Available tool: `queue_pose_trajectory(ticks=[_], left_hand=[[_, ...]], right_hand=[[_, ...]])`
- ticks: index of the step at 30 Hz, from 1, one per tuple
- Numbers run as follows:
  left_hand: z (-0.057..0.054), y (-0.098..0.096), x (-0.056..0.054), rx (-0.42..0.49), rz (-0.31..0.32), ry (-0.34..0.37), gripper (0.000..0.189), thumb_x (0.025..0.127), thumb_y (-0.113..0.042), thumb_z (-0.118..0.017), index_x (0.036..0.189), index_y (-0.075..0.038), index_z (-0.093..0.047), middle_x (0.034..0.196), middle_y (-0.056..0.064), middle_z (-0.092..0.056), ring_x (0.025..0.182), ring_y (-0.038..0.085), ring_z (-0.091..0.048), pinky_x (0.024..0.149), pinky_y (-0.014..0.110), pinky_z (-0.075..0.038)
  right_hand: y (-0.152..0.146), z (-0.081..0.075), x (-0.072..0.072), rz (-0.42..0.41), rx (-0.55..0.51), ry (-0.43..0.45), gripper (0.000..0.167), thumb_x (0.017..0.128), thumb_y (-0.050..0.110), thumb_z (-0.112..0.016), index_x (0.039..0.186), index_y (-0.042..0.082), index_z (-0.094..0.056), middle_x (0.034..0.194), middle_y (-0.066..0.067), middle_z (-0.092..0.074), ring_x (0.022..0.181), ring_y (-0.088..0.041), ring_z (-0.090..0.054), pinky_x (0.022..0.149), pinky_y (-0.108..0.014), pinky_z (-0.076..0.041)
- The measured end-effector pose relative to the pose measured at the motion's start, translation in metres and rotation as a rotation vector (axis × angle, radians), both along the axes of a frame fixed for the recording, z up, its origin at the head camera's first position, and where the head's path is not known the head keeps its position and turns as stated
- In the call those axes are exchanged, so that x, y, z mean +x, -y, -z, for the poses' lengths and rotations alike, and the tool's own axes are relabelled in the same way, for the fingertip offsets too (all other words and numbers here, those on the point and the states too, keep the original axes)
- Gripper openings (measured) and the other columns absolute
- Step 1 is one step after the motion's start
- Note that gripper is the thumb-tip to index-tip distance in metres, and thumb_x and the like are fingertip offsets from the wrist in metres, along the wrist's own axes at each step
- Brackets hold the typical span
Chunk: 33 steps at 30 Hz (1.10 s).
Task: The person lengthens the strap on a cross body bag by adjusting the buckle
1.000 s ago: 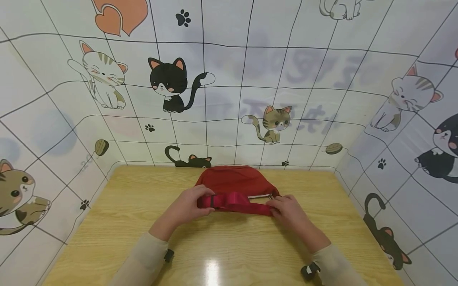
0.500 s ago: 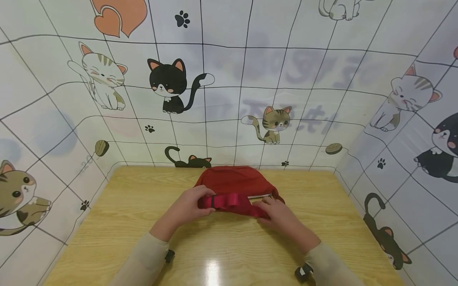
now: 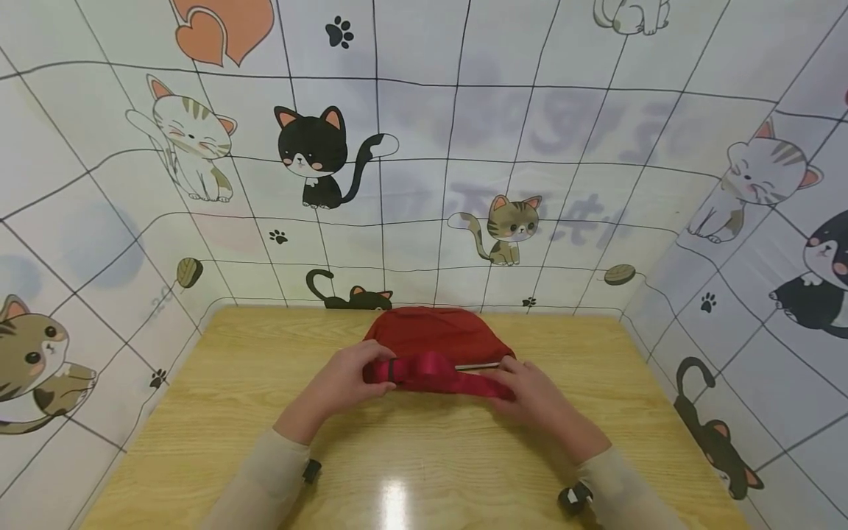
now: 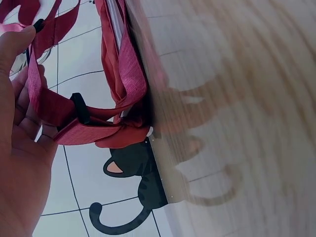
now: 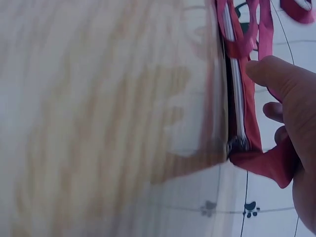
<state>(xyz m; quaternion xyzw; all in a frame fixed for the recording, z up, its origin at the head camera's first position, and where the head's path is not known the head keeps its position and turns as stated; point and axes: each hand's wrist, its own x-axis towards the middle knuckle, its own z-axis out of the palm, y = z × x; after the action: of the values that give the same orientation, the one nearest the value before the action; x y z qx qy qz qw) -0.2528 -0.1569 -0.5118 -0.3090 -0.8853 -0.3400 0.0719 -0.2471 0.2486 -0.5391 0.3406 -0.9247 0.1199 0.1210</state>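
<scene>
A red waist bag [image 3: 437,333] with a silvery zip lies at the table's back. Its crimson strap [image 3: 433,372] is bunched in loops along the front of the bag. My left hand [image 3: 347,375] pinches the strap's left end, close to a black strap slider [image 4: 80,108] that shows in the left wrist view. At the right end, my right hand [image 3: 533,394] holds the strap between thumb and fingers. In the right wrist view the thumb lies over the strap, next to the bag's zip [image 5: 236,84]; the fingers are partly hidden behind it.
The wooden table [image 3: 265,353] has a glossy top and meets a cat-print wall covering [image 3: 424,184] behind the bag. Similar printed sheets rise at left and right. A small black device [image 3: 574,499] sits by the right wrist.
My right hand moved left along the strap, then back to the right, with the strap's right part drawn straighter. My left hand has stayed nearly still on its end.
</scene>
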Motion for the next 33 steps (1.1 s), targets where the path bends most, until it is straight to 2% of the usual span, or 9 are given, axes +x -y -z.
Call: queue_pose_trajectory(ticks=[5, 10, 13, 15, 20, 24, 28, 33], left_hand=[[0.002, 0.002, -0.003, 0.009, -0.012, 0.004, 0.044, 0.088, -0.021, -0.097, 0.124, -0.02, -0.074, 0.111, -0.014, -0.069, 0.096, 0.009, -0.065, 0.086, 0.035, -0.059], [0.004, 0.001, -0.005, 0.02, -0.001, -0.009, 0.043, 0.085, -0.02, -0.099, 0.12, -0.023, -0.072, 0.109, -0.015, -0.07, 0.098, 0.009, -0.067, 0.088, 0.036, -0.06], [0.004, 0.0, -0.005, 0.011, 0.013, -0.022, 0.043, 0.087, -0.02, -0.098, 0.122, -0.021, -0.073, 0.11, -0.014, -0.069, 0.097, 0.009, -0.065, 0.086, 0.034, -0.059], [0.002, -0.002, -0.004, 0.01, 0.019, -0.026, 0.043, 0.088, -0.02, -0.097, 0.124, -0.02, -0.074, 0.11, -0.013, -0.069, 0.096, 0.009, -0.064, 0.085, 0.033, -0.058], [0.0, -0.004, -0.002, 0.012, 0.015, -0.022, 0.043, 0.088, -0.019, -0.097, 0.125, -0.017, -0.074, 0.109, -0.012, -0.069, 0.095, 0.01, -0.063, 0.084, 0.032, -0.058], [-0.002, -0.006, -0.001, 0.015, 0.009, -0.01, 0.043, 0.088, -0.019, -0.097, 0.125, -0.017, -0.074, 0.109, -0.012, -0.069, 0.095, 0.01, -0.063, 0.084, 0.033, -0.058], [-0.001, -0.007, -0.001, 0.012, 0.01, -0.013, 0.043, 0.088, -0.019, -0.097, 0.125, -0.017, -0.074, 0.109, -0.012, -0.068, 0.095, 0.009, -0.063, 0.084, 0.032, -0.058], [-0.001, -0.007, -0.002, 0.018, 0.015, -0.022, 0.043, 0.087, -0.02, -0.097, 0.123, -0.018, -0.074, 0.109, -0.013, -0.069, 0.095, 0.009, -0.064, 0.085, 0.033, -0.059]], right_hand=[[-0.013, -0.002, -0.003, 0.041, 0.042, 0.016, 0.049, 0.091, 0.029, -0.093, 0.137, 0.028, -0.077, 0.112, 0.005, -0.061, 0.09, -0.015, -0.056, 0.081, -0.038, -0.05], [-0.009, -0.002, -0.005, 0.018, 0.074, 0.004, 0.053, 0.088, 0.028, -0.095, 0.136, 0.019, -0.076, 0.113, 0.002, -0.065, 0.099, -0.019, -0.061, 0.091, -0.047, -0.053], [0.006, -0.003, -0.005, -0.016, 0.076, 0.022, 0.061, 0.087, 0.033, -0.096, 0.139, 0.014, -0.072, 0.122, -0.002, -0.068, 0.112, -0.023, -0.064, 0.099, -0.053, -0.053], [0.019, -0.004, -0.004, -0.016, 0.065, 0.061, 0.065, 0.088, 0.037, -0.095, 0.143, 0.014, -0.069, 0.125, -0.002, -0.068, 0.114, -0.024, -0.064, 0.1, -0.053, -0.054], [0.052, -0.004, -0.002, 0.049, 0.064, 0.13, 0.069, 0.089, 0.042, -0.094, 0.146, 0.016, -0.066, 0.121, -0.001, -0.067, 0.105, -0.023, -0.065, 0.094, -0.049, -0.057], [0.07, -0.002, -0.001, 0.116, 0.071, 0.158, 0.066, 0.089, 0.039, -0.094, 0.145, 0.017, -0.067, 0.117, 0.0, -0.068, 0.101, -0.024, -0.066, 0.092, -0.047, -0.057], [0.074, 0.001, 0.0, 0.126, 0.055, 0.132, 0.057, 0.092, 0.033, -0.092, 0.141, 0.017, -0.069, 0.117, 0.0, -0.07, 0.103, -0.025, -0.068, 0.092, -0.047, -0.058], [0.062, 0.003, 0.0, 0.102, 0.025, 0.06, 0.05, 0.093, 0.029, -0.091, 0.138, 0.019, -0.072, 0.114, 0.001, -0.07, 0.104, -0.025, -0.067, 0.094, -0.048, -0.057]])
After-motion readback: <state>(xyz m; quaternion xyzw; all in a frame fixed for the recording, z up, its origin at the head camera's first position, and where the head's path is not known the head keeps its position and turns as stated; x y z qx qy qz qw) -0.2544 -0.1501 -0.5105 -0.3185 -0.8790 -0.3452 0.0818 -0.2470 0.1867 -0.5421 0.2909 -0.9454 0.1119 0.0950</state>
